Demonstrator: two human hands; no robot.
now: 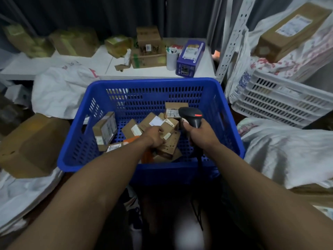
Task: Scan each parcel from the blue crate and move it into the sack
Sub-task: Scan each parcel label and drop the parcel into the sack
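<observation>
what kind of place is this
Probably a parcel sorting or dispatch room: a blue crate of labelled cardboard parcels, a barcode scanner in the right hand, and white sacks piled around.

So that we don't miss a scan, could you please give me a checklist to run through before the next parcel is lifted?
1. Scanner in right hand: ok, gripped, red light on.
2. Left hand on a parcel: ok; firm grip: cannot tell.
3. Parcel's label facing the scanner: cannot tell.
4. More parcels in the blue crate: ok, several.
5. Sack open to receive: cannot tell.
</observation>
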